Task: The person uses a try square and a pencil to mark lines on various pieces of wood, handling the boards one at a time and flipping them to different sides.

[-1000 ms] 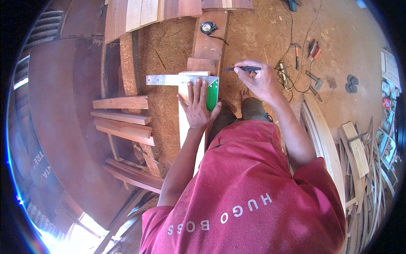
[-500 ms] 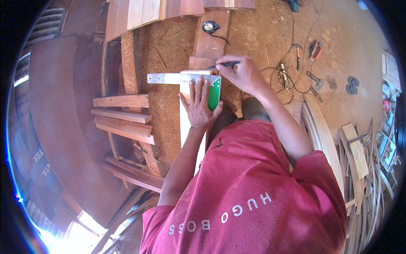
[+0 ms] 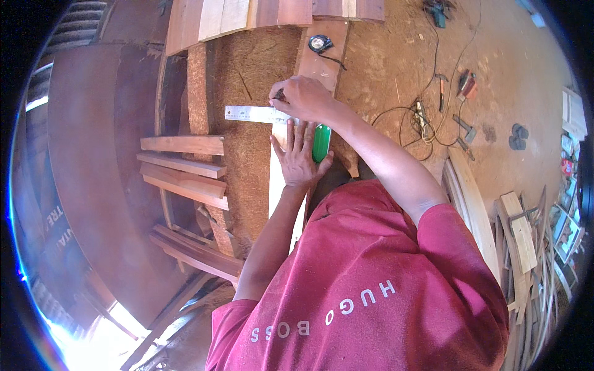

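Observation:
A try square with a steel blade (image 3: 250, 114) and a green handle (image 3: 321, 143) lies across a pale wooden board (image 3: 278, 179). My left hand (image 3: 301, 154) is flat on the square and board, fingers spread and pointing away from me. Held in my right hand (image 3: 304, 99) is a dark pen (image 3: 280, 94), gripped over the blade near the board's left edge. The right hand covers the board's far end and part of the blade, so the pen's tip cannot be made out.
A tape measure (image 3: 320, 43) rests on a reddish plank (image 3: 331, 68) beyond my hands. Cut wooden pieces (image 3: 182, 144) sit at the left. On the floor at right are a hammer (image 3: 441, 93), cables, a red power tool (image 3: 467, 84) and a stack of curved boards (image 3: 473, 204).
My right hand has moved left with the pen, from the square's corner across to the board's left edge. My left hand stays pressed on the square. The whole view has shifted slightly.

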